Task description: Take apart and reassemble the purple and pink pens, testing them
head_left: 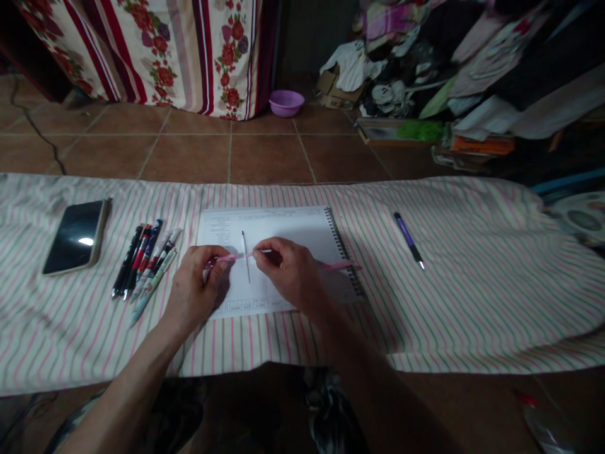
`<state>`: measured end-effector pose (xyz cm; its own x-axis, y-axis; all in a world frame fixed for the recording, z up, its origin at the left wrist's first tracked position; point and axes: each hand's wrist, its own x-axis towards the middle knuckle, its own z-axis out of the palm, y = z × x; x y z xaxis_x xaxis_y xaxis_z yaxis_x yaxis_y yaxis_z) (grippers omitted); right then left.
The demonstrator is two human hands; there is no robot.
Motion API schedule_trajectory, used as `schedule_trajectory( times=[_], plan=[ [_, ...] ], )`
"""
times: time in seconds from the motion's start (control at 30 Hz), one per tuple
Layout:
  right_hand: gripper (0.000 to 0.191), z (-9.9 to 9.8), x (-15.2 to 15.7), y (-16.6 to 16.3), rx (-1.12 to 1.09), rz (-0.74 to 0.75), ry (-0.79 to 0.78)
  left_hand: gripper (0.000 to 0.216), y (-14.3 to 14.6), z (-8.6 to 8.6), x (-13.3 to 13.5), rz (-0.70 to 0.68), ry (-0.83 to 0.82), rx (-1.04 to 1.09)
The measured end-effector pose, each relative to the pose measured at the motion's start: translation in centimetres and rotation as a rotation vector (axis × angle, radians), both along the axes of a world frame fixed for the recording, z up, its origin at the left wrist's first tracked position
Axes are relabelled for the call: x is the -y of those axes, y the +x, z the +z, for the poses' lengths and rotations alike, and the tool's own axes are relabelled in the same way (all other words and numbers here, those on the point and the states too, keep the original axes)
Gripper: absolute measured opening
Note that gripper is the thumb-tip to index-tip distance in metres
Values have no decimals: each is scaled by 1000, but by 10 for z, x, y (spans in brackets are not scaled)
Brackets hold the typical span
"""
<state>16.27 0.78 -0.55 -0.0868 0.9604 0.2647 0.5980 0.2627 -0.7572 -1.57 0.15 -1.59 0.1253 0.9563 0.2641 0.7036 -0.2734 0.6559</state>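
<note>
My left hand (196, 277) is closed around a slim pink pen part (229, 257), which points right over the paper. My right hand (288, 268) pinches at the far end of that same line; a thin pen piece shows at its fingertips, its exact kind too small to tell. Beneath the gap between my hands, a thin pen refill (246, 268) with a dark tip lies on the spiral notebook (288, 221). Another pink pen part (338, 265) rests across the notebook's coil binding, partly hidden behind my right hand.
Several pens (146, 261) lie side by side left of the notebook, with a phone (75, 236) farther left. A purple pen (409, 239) lies to the right. Striped cloth (486, 271) covers the low surface. Beyond it, a purple basin (286, 103) stands on the tiled floor.
</note>
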Motion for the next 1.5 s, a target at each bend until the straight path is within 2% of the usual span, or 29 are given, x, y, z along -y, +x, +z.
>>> schedule_trajectory(
  times=[0.23,0.57,0.77,0.9,1.1,1.5],
  plan=[
    [6,6,2,-1,-116,-16,75,21,1,1,3,-35,-107,252],
    [7,11,5,-4,-117,10,155,15,9,0,2,-21,-168,470],
    [8,16,8,-4,-134,17,196,12,13,6,3,-84,-210,607],
    [9,19,10,-5,-105,40,235,12,12,5,4,-104,-207,623],
    [10,23,12,-7,-35,62,282,15,11,6,6,-64,-205,563],
    [8,17,11,-10,59,106,325,15,10,3,8,-105,-137,510]
  ],
)
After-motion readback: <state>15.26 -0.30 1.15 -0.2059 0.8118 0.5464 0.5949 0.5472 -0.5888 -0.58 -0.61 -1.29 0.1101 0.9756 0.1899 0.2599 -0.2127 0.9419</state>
